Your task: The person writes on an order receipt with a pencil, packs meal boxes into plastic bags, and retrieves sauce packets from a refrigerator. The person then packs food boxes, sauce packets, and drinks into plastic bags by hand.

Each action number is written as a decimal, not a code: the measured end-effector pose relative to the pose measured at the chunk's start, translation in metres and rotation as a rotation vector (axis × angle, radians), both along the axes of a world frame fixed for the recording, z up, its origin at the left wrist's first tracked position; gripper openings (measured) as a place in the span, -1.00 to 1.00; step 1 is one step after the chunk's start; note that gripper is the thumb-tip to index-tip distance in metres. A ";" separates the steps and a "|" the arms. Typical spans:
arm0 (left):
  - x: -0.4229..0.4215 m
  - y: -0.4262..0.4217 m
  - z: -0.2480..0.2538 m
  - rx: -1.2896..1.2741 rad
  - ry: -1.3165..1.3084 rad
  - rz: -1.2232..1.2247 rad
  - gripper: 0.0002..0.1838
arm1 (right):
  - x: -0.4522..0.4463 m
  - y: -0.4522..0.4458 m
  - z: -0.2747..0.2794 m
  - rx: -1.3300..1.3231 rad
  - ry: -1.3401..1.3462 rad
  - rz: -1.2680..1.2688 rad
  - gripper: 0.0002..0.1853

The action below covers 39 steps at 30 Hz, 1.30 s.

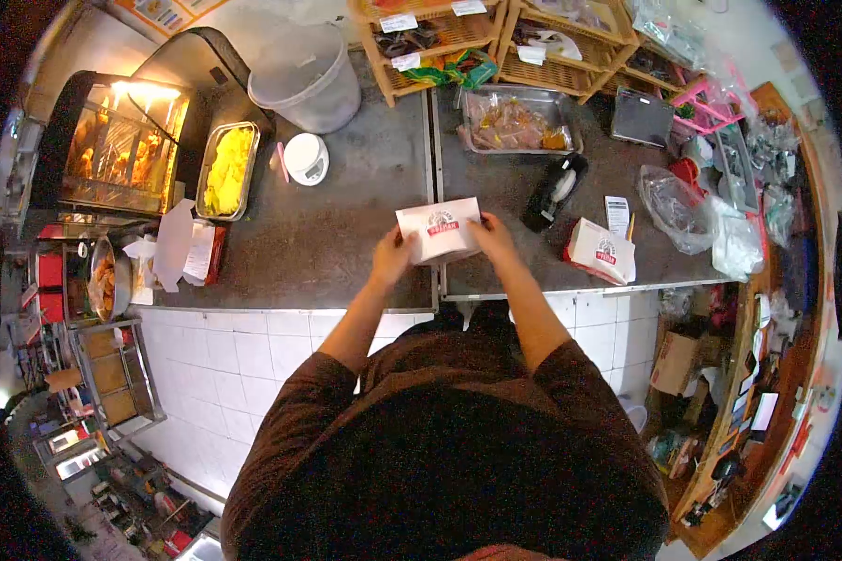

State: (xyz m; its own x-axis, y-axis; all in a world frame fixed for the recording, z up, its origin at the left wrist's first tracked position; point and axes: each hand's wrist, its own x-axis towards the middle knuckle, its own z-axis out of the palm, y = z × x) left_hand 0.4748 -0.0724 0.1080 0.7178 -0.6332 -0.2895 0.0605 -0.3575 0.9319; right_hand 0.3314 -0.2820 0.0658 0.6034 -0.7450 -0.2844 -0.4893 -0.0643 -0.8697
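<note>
A white cardboard food box (pixel 440 245) with a red and black printed logo is held between my two hands, over the front part of the dark counter. My left hand (pixel 395 254) grips its left side and my right hand (pixel 494 237) its right side. The fingers are partly hidden by the box. Nearest to my right hand on the counter lie a black stapler-like object (pixel 544 208) and a second, similar food box (pixel 589 264) with red sides. A printed slip (pixel 617 213) lies behind that second box.
At the left stand a lit warming cabinet (pixel 112 196), a tray of yellow food (pixel 251 150) and a white kitchen scale (pixel 296 174). A plastic bucket (pixel 344 107) is at the back. Raw meat fills a metal tray (pixel 574 142). Plastic bags (pixel 674 210) lie at the right.
</note>
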 end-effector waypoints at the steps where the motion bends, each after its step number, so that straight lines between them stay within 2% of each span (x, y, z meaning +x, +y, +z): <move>1: 0.002 -0.003 0.025 0.112 0.030 0.026 -0.39 | -0.003 -0.009 0.016 0.095 0.060 0.041 -0.43; 2: 0.014 -0.003 0.023 0.118 0.037 0.029 -0.39 | -0.007 -0.017 0.035 0.191 0.120 0.079 -0.38; 3: 0.034 -0.003 0.019 0.239 0.022 -0.127 -0.34 | -0.009 -0.027 0.066 0.343 0.217 0.125 -0.32; 4: 0.044 -0.005 0.017 0.355 0.003 -0.283 -0.28 | -0.009 -0.034 0.077 0.341 0.218 0.126 -0.32; 5: 0.041 -0.010 0.044 0.402 0.047 -0.263 -0.21 | -0.010 -0.038 0.083 0.421 0.286 0.092 -0.32; 6: 0.043 -0.011 0.040 0.400 0.048 -0.261 -0.21 | -0.011 -0.041 0.091 0.502 0.353 0.059 -0.32; 8: 0.052 -0.013 0.019 0.544 -0.115 -0.426 -0.24 | -0.017 -0.034 0.097 0.425 0.339 0.160 -0.36; 10: 0.029 -0.012 0.012 0.584 -0.143 -0.327 -0.27 | -0.025 -0.031 0.029 0.146 0.212 0.106 -0.42; 11: 0.014 -0.009 0.016 0.496 -0.164 -0.171 -0.28 | -0.032 -0.035 -0.048 -0.076 0.191 0.062 -0.47; 12: 0.001 -0.005 0.017 0.408 -0.183 -0.016 -0.28 | -0.035 -0.026 -0.033 -0.075 0.194 0.063 -0.47; 14: -0.016 0.001 -0.020 0.399 -0.175 0.020 -0.28 | -0.042 0.006 0.020 -0.035 0.322 0.001 -0.10; 15: -0.022 0.003 -0.033 0.287 -0.100 0.087 -0.28 | -0.047 0.009 0.007 -0.079 0.240 -0.006 -0.12; 16: -0.025 0.004 -0.030 0.175 -0.029 0.155 -0.28 | -0.048 0.016 0.021 -0.075 0.241 -0.001 -0.12; 17: -0.021 0.005 -0.026 0.179 -0.030 0.157 -0.28 | -0.050 0.022 0.035 0.050 0.133 -0.090 -0.27; 18: -0.014 0.003 0.002 0.267 0.037 0.060 -0.24 | -0.049 0.026 0.048 0.175 0.025 -0.181 -0.41; 19: -0.008 0.002 0.016 0.356 0.108 -0.038 -0.21 | -0.048 0.026 0.049 0.181 0.027 -0.180 -0.41; 20: 0.002 0.003 0.010 0.362 0.111 -0.036 -0.21 | -0.047 0.025 0.049 0.325 0.023 -0.265 -0.43; 21: 0.014 0.004 -0.003 0.393 0.054 -0.142 -0.16 | -0.046 0.023 0.049 0.468 0.020 -0.350 -0.44; 23: 0.030 -0.002 0.014 0.518 -0.048 -0.352 -0.05 | -0.042 0.018 0.028 0.496 0.013 -0.411 -0.44; 24: 0.030 -0.001 0.010 0.522 -0.050 -0.350 -0.05 | -0.041 0.018 0.027 0.510 0.007 -0.443 -0.44; 27: 0.026 0.006 -0.025 0.590 -0.090 -0.324 -0.15 | -0.038 0.021 0.050 0.507 0.079 -0.439 -0.48; 28: 0.023 0.015 -0.042 0.489 -0.401 -0.401 -0.28 | -0.042 0.022 0.032 0.509 0.078 -0.440 -0.48; 29: 0.019 0.022 -0.051 0.375 -0.709 -0.475 -0.39 | -0.048 0.022 -0.006 0.200 0.058 -0.315 -0.51; 30: 0.004 0.023 -0.042 0.376 -0.708 -0.479 -0.39 | -0.053 0.024 -0.012 0.050 0.047 -0.248 -0.52; 31: -0.019 0.020 -0.022 0.308 -0.617 -0.271 -0.50 | -0.057 0.027 -0.017 -0.106 0.041 -0.190 -0.53; 32: -0.034 0.018 -0.005 0.239 -0.522 -0.065 -0.53 | -0.058 0.035 0.003 -0.155 0.080 -0.159 -0.55; 33: -0.038 0.019 0.002 0.305 -0.501 -0.111 -0.42 | -0.058 0.043 0.022 -0.205 0.119 -0.126 -0.57; 36: -0.042 0.033 -0.039 0.156 -0.554 -0.046 -0.45 | -0.056 0.063 0.044 -0.321 0.056 -0.128 -0.60; 38: -0.040 0.033 -0.032 0.157 -0.561 -0.060 -0.46 | -0.053 0.060 0.059 -0.404 0.125 -0.177 -0.54; 39: -0.040 0.033 -0.027 0.165 -0.565 -0.073 -0.47 | -0.053 0.052 0.065 -0.125 0.164 -0.123 -0.49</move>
